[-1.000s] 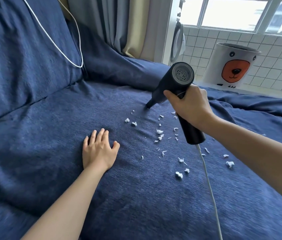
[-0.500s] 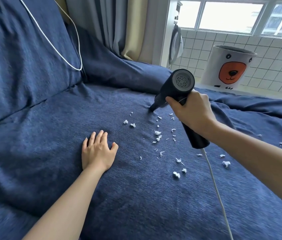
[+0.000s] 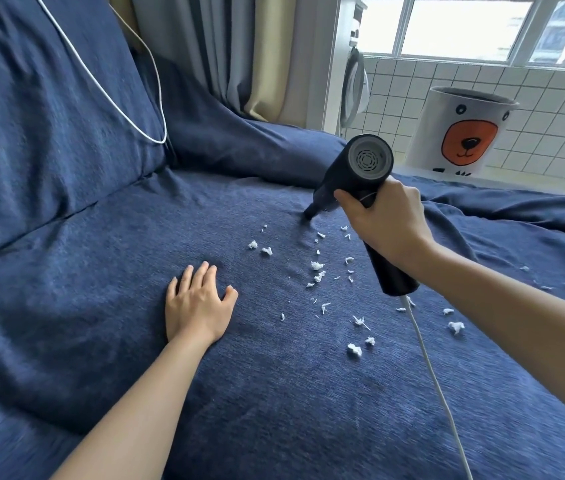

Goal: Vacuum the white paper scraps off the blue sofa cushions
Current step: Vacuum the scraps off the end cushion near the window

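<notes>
Blue fabric covers the whole sofa seat cushion, with a back cushion rising at the left and a fold of the same cloth bunched toward the far corner. Behind it we see grey and beige curtains, a white tiled wall under a bright window, and a white bin with an orange bear face standing past the sofa's far edge.

Hidden or unclear: our right hand covers the middle of the black handheld vacuum, so the join between barrel and handle is not visible. Its white cord runs off the bottom edge. A second white cable loops over the back cushion; both its ends are out of frame. Scraps at the far right edge are cut off and blurred.

Vacuum: the barrel's long axis slopes down and away to the left, the narrow nozzle tip touching the cushion, the round vented rear cap facing us. The handle angles down toward us.

Grip: right hand wrapped fully closed around the handle. Left hand lies flat, fingers spread, palm pressed on the cushion, holding nothing.

White paper scraps lie scattered on the seat between the hands and nearer us than the nozzle, with a few more beyond the right forearm.
</notes>
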Motion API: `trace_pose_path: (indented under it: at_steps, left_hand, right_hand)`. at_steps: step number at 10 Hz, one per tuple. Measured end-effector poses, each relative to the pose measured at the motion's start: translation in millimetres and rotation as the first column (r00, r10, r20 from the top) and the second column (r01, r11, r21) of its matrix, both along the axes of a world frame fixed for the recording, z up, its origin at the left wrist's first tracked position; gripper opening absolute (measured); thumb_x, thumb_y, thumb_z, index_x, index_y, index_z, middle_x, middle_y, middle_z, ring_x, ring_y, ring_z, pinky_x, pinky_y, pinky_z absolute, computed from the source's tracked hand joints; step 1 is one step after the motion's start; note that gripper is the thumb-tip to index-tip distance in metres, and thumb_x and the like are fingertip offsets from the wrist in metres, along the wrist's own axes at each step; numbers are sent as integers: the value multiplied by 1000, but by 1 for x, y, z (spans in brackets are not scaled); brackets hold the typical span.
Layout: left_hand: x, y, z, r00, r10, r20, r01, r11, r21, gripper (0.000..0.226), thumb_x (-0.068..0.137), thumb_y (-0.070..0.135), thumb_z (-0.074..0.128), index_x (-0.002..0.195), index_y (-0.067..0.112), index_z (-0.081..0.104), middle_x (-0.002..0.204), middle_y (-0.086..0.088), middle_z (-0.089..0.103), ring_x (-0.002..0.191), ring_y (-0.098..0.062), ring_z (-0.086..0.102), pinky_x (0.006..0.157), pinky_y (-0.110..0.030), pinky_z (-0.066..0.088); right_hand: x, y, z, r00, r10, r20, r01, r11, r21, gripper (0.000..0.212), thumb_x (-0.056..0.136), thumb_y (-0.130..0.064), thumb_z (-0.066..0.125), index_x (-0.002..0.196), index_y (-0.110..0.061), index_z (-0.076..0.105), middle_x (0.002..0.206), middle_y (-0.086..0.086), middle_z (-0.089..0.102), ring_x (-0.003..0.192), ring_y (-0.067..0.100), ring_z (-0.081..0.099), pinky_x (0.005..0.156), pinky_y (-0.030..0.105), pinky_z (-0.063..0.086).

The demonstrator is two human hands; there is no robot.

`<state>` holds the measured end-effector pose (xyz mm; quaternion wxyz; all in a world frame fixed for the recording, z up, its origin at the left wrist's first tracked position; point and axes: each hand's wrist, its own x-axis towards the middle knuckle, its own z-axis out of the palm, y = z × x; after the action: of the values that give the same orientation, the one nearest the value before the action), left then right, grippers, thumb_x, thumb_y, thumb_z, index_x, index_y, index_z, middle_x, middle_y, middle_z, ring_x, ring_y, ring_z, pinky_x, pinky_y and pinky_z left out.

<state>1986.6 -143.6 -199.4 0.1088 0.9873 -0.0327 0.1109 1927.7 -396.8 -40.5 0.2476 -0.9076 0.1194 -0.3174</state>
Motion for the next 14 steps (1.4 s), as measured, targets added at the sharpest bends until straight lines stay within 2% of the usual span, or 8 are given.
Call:
trace_pose_path:
  at_steps: [3, 5, 6, 8, 9, 10, 13, 14]
  left_hand:
    - [0, 0, -1, 1000, -2, 14, 2, 1000, 14, 62, 94, 51, 28, 148, 23, 31, 158, 8, 22, 147, -13, 13, 119, -38, 6]
    - [-1, 1, -1, 1000, -9, 8, 8, 1000, 13, 62, 94, 51, 28, 149, 22, 30, 158, 7, 22, 147, -13, 12, 120, -38, 6]
    - [-1, 0, 0, 1000, -9, 3, 9, 1000, 9, 61, 94, 51, 29, 148, 22, 30, 158, 7, 23, 147, -13, 13, 119, -38, 6]
    - [-1, 0, 0, 1000, -9, -1, 9, 1000, 6, 61, 94, 51, 29, 148, 22, 31, 158, 7, 23, 146, -13, 13, 119, -38, 6]
    - [-2, 0, 1, 1000, -10, -5, 10, 1000, 17, 62, 94, 51, 28, 149, 22, 30, 158, 7, 22, 147, -13, 13, 120, -38, 6]
    - [-2, 1, 1, 1000, -16, -8, 17, 1000, 22, 63, 94, 52, 27, 149, 21, 30, 158, 7, 22, 147, -13, 13, 120, -38, 6]
    - [-4, 0, 1, 1000, -12, -26, 12, 1000, 15, 61, 95, 49, 29, 148, 21, 31, 158, 6, 24, 146, -14, 14, 119, -38, 6]
    - [-6, -1, 3, 998, 3, -66, -1, 999, 35, 60, 96, 49, 25, 150, 22, 28, 159, 6, 20, 147, -15, 11, 120, -39, 5]
  right_hand:
    - [-6, 32, 0, 989, 148, -10, -146, 984, 105, 40, 83, -54, 67, 76, -14, 67, 72, 6, 71, 76, 28, 70, 78, 37, 57]
    - [-3, 43, -7, 987, 157, -36, -155, 985, 70, 46, 82, -58, 65, 77, -13, 66, 73, 4, 69, 77, 26, 65, 68, 28, 45]
    - [-3, 35, -6, 993, 117, -17, -116, 991, 72, 51, 79, -62, 61, 89, -13, 70, 83, 6, 72, 82, 28, 66, 75, 32, 52]
    - [-16, 31, -1, 991, 124, -42, -118, 986, 120, 42, 82, -56, 66, 74, -15, 66, 70, 6, 69, 76, 29, 68, 74, 35, 55]
    - [-28, 42, 6, 981, 186, -54, -172, 966, 194, 41, 84, -51, 68, 60, -19, 57, 62, 4, 67, 68, 23, 69, 70, 32, 55]
    - [-40, 49, 11, 973, 223, -50, -204, 945, 254, 41, 87, -44, 70, 57, -19, 56, 54, -1, 63, 45, 2, 60, 51, 14, 44]
    - [-68, 30, 10, 989, 128, -80, -117, 984, 132, 34, 86, -50, 68, 68, -22, 60, 67, -2, 63, 74, 23, 63, 65, 26, 39]
    - [-80, 26, 8, 991, 120, -64, -106, 977, 185, 40, 86, -48, 69, 60, -24, 51, 68, 4, 68, 76, 29, 68, 73, 35, 53]
